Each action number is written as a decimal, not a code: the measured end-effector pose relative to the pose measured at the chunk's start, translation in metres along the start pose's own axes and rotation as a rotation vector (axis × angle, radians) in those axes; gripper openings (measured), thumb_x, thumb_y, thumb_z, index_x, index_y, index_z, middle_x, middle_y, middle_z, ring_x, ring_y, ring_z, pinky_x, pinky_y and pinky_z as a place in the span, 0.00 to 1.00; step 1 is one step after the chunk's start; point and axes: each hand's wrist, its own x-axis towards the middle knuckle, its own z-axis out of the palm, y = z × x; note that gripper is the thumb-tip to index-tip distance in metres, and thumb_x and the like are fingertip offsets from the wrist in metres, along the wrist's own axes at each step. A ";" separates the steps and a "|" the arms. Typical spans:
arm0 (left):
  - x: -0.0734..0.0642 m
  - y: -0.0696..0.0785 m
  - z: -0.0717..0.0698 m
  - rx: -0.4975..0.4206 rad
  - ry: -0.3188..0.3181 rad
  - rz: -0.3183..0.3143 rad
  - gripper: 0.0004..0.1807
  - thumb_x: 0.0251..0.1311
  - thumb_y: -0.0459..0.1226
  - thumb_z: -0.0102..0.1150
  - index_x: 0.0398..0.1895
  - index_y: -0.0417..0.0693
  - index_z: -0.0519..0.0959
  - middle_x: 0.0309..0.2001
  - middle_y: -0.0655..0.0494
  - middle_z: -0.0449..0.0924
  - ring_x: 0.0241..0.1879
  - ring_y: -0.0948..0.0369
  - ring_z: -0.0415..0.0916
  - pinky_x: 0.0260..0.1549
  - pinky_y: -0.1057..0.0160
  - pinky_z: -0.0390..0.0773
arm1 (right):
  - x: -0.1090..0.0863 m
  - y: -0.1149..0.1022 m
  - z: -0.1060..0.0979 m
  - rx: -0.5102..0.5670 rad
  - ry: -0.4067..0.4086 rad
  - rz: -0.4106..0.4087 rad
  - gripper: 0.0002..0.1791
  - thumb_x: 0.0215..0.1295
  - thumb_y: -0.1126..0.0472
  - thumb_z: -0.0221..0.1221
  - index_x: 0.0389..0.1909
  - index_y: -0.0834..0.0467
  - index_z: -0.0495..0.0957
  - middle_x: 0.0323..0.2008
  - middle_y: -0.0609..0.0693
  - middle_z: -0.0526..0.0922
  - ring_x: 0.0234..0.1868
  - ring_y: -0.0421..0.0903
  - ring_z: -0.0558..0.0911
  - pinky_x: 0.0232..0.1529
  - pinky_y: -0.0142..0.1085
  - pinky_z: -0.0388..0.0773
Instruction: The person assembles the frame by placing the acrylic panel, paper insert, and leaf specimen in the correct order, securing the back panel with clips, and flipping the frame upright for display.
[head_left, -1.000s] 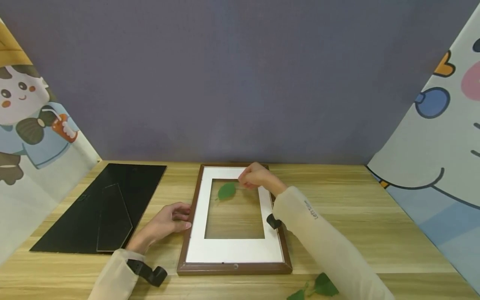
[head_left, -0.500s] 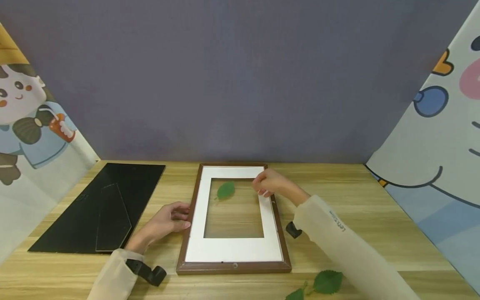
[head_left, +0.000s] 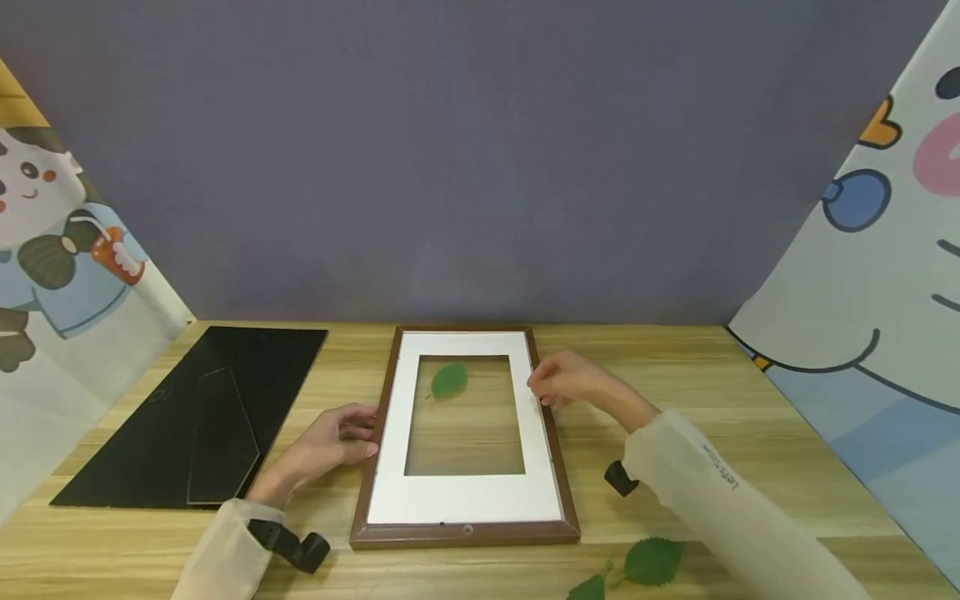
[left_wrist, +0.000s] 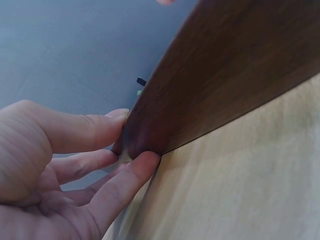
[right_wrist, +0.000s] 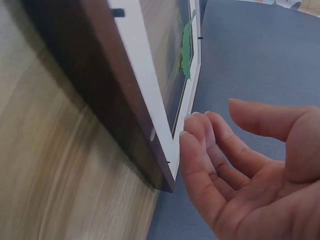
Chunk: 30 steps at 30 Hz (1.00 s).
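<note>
Right hand (head_left: 573,379): hovers at the right side of a brown, rectangular picture frame (head_left: 465,536); pinches nothing, fingers loosely bent and thumb apart; cannot tell whether touching the frame. Left hand (head_left: 337,437): rests thumb and fingertips against the frame's left side. Between both hands, flat at the middle of a pale, wood-grained tabletop (head_left: 735,450): the frame, long axis running from near edge to far edge.

Inside the frame: a flat white rectangular mat (head_left: 442,500), bordering a see-through window (head_left: 465,433). In the window, near its far left corner: a single green oval leaf (head_left: 448,379), lying to the left of the right hand, stem slanting toward the near left.

By the tabletop's near edge, right of the middle: a broad green leaf (head_left: 652,562) and a second green leaf (head_left: 588,588), partly cut off by the view; both well apart from the right hand, yet nearer to it than to the left hand.

Toward the tabletop's left edge: a black rectangular board (head_left: 161,417) with a flat black stand (head_left: 225,442). Behind the far edge: a plain grey panel (head_left: 480,167).
</note>
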 end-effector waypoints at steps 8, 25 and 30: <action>0.001 -0.001 0.000 -0.017 -0.012 -0.001 0.30 0.55 0.26 0.61 0.60 0.20 0.62 0.54 0.25 0.69 0.52 0.40 0.73 0.43 0.65 0.79 | -0.015 0.007 -0.002 0.035 -0.018 -0.024 0.14 0.63 0.68 0.55 0.46 0.73 0.75 0.32 0.53 0.79 0.31 0.43 0.77 0.34 0.38 0.80; 0.001 -0.002 0.000 -0.021 -0.010 -0.014 0.31 0.56 0.27 0.60 0.61 0.21 0.62 0.55 0.26 0.69 0.53 0.40 0.72 0.44 0.65 0.79 | -0.051 0.028 -0.015 0.043 -0.019 -0.078 0.16 0.62 0.69 0.56 0.46 0.78 0.74 0.28 0.54 0.80 0.26 0.40 0.75 0.28 0.33 0.77; 0.000 -0.002 -0.001 -0.023 -0.013 -0.018 0.31 0.56 0.27 0.60 0.61 0.21 0.62 0.55 0.26 0.69 0.53 0.40 0.72 0.43 0.65 0.79 | -0.064 0.039 -0.020 0.030 -0.043 -0.116 0.18 0.61 0.68 0.55 0.48 0.78 0.73 0.28 0.53 0.79 0.24 0.39 0.72 0.26 0.32 0.73</action>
